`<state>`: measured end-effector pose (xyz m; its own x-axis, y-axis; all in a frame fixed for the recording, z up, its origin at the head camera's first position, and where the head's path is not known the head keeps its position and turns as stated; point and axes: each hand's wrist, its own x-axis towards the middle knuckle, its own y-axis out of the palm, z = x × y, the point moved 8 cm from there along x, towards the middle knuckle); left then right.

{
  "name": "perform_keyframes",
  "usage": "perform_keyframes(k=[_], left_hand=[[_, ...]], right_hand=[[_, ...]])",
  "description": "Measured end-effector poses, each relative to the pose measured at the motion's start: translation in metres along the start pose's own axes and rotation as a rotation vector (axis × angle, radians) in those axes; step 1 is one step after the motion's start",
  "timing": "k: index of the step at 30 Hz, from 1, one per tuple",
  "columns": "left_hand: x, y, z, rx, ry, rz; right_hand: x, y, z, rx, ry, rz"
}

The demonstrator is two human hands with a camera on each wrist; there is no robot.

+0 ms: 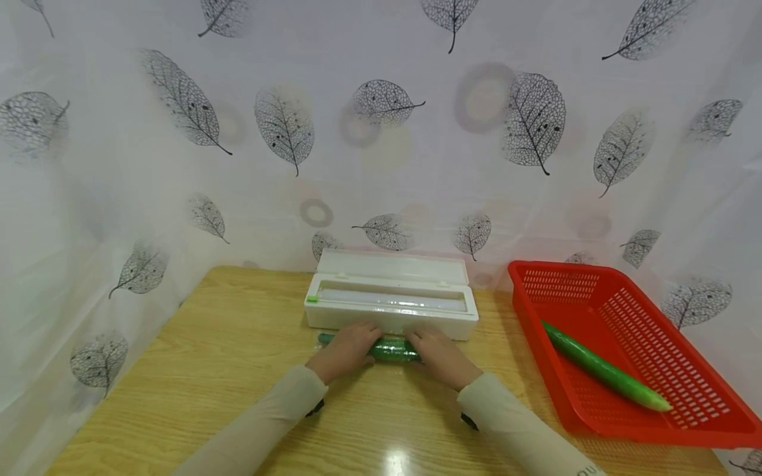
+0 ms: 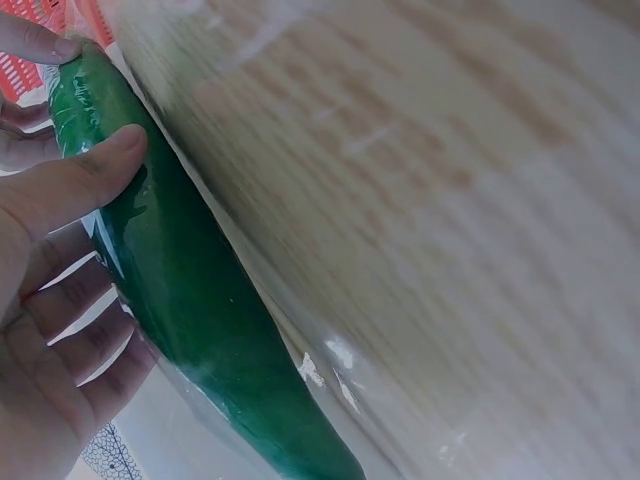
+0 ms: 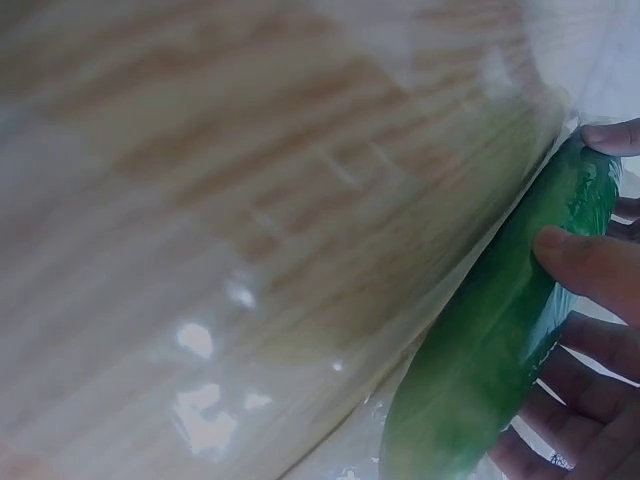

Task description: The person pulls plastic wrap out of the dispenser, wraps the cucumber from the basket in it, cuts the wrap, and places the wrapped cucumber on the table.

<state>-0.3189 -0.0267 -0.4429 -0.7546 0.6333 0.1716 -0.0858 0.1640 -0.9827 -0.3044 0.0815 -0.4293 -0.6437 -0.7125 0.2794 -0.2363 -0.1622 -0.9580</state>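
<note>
A dark green cucumber (image 1: pixel 393 349) lies crosswise just in front of a white cling film box (image 1: pixel 387 320). Clear film (image 3: pixel 210 420) covers the cucumber and spreads, shiny and wrinkled, over the wood beside it. My left hand (image 1: pixel 348 349) grips the cucumber's left part, thumb on the near side and fingers round the far side. The right hand (image 1: pixel 442 357) holds its right part the same way. In the left wrist view the cucumber (image 2: pixel 190 260) looks tightly coated in film. Both palms hide its outer parts in the head view.
The film box's lid (image 1: pixel 393 266) stands raised at the back, with a film roll (image 1: pixel 389 299) inside. A red plastic basket (image 1: pixel 568 390) at the right holds another cucumber (image 1: pixel 604 370). Behind the wooden table (image 1: pixel 238 344) hangs a leaf-patterned curtain (image 1: pixel 333 178).
</note>
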Motion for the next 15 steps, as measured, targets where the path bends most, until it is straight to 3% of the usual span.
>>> perform_keyframes(k=[15], left_hand=[[0.0002,0.0004,-0.0005,0.006,-0.007,0.020]], right_hand=[[0.0004,0.0011,-0.0005,-0.006,0.004,0.017]])
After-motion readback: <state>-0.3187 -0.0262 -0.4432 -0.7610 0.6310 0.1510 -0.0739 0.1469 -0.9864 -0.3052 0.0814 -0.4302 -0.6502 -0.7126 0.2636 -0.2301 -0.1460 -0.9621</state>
